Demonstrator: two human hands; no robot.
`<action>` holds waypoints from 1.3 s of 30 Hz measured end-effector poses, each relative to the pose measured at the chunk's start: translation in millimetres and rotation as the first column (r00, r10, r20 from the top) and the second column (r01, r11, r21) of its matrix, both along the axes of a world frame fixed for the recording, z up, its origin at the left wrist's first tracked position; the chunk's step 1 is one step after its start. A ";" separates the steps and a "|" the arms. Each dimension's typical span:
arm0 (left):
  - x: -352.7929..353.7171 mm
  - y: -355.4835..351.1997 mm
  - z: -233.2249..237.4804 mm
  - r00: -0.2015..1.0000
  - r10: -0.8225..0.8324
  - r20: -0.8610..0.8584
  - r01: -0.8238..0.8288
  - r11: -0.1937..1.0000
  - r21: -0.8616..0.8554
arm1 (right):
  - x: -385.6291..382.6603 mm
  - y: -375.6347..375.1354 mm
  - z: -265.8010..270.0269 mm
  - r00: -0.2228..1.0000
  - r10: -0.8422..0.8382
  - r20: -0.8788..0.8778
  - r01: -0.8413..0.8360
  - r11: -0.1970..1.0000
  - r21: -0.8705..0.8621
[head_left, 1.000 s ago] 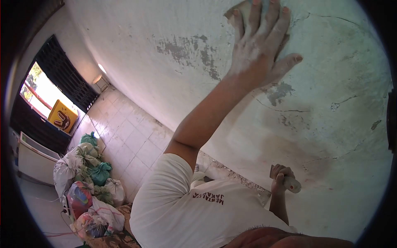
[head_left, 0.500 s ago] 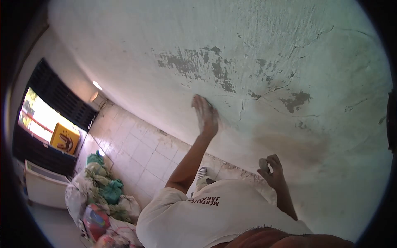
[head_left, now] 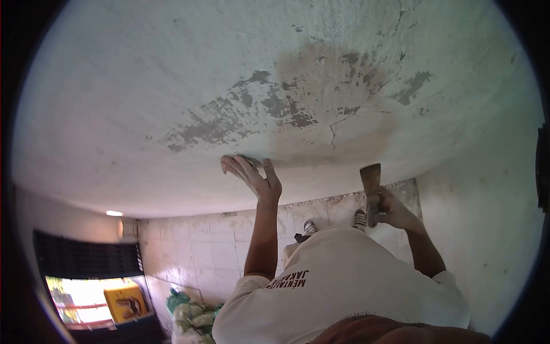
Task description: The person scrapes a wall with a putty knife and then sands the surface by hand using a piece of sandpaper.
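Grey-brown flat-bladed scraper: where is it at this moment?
In the head view, the scraper is right of centre, in the bare right hand, blade upward, just above the white T-shirt.

The left hand (head_left: 255, 179) is at the wall (head_left: 321, 103), a scraper (head_left: 371, 180) in the right hand (head_left: 396, 212); bags (head_left: 192, 318), maybe, sit left.

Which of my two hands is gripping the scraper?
Your right hand, the one closed around the scraper. Your left hand differs: it is stretched out to the wall, with its thumb spread apart.
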State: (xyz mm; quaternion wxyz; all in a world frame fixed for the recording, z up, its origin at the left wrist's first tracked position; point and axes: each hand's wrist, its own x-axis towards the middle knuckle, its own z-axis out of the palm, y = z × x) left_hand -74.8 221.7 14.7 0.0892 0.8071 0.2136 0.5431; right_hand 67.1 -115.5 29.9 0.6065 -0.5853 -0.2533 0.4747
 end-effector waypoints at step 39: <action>-19.1 10.5 -3.3 0.971 -0.236 -0.041 0.234 0.971 -0.045 | -55.2 133.1 25.1 0.811 -0.585 0.018 0.574 0.801 0.169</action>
